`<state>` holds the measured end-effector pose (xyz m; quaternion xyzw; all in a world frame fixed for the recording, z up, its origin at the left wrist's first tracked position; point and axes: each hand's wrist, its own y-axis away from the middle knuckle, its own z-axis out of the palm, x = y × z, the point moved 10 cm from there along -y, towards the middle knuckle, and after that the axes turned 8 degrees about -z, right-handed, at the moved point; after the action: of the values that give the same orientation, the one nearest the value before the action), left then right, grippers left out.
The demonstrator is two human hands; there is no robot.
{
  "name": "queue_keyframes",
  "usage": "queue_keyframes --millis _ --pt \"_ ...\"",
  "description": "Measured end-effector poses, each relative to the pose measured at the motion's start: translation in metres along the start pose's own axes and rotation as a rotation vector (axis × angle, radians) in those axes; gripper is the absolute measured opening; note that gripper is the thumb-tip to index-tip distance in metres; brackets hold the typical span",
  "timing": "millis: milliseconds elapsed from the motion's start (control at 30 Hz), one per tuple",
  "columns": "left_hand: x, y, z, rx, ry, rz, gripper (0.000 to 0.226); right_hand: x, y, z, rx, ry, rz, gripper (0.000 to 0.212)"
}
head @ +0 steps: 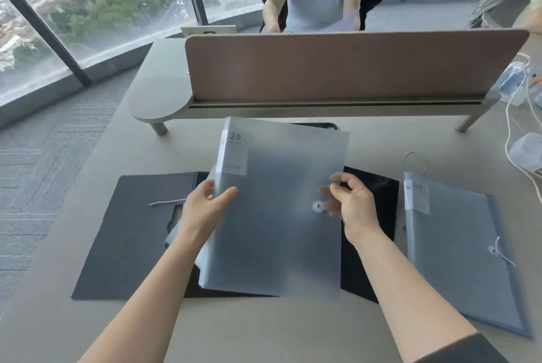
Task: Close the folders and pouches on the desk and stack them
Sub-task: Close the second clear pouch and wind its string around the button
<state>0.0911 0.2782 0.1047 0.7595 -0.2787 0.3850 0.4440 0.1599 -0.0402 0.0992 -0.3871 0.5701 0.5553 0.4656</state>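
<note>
A translucent grey-blue folder [278, 216] marked "20" is lifted above the desk [52, 318], tilted, with a round button clasp on its front. My left hand [205, 207] grips its left spine edge, thumb on the cover. My right hand [352, 204] holds its right edge, fingers partly behind the translucent cover beside the clasp. Under it lies an open black folder [132, 233], spread flat with a thin cord on its left half. A second translucent blue folder [457, 254] lies shut at the right, its string clasp hanging loose.
A brown divider panel [337, 66] on a raised shelf crosses the desk's far side. A person sits behind it. White cables and a charger [525, 151] lie at the right edge. Another black item [319, 126] shows behind the lifted folder.
</note>
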Motion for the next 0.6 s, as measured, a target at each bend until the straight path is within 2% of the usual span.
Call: queue_keyframes --millis 67,167,367,500,600 --pt "0.026 0.010 -0.008 -0.028 0.106 0.054 0.037 -0.018 0.001 0.006 -0.014 -0.044 -0.035 0.022" --pt "0.061 0.025 -0.015 -0.060 0.205 0.132 0.027 -0.046 0.004 0.014 -0.048 -0.084 -0.096 0.020" --pt "0.098 0.035 -0.011 -0.147 0.386 0.189 0.022 -0.094 0.008 0.005 -0.052 -0.113 -0.228 0.019" --pt "0.100 0.038 0.016 -0.257 0.465 0.148 0.029 -0.110 0.002 -0.018 0.050 0.047 -0.350 0.020" --pt "0.090 0.038 0.044 -0.345 0.485 0.098 0.030 -0.097 -0.004 -0.031 0.023 0.064 -0.305 0.021"
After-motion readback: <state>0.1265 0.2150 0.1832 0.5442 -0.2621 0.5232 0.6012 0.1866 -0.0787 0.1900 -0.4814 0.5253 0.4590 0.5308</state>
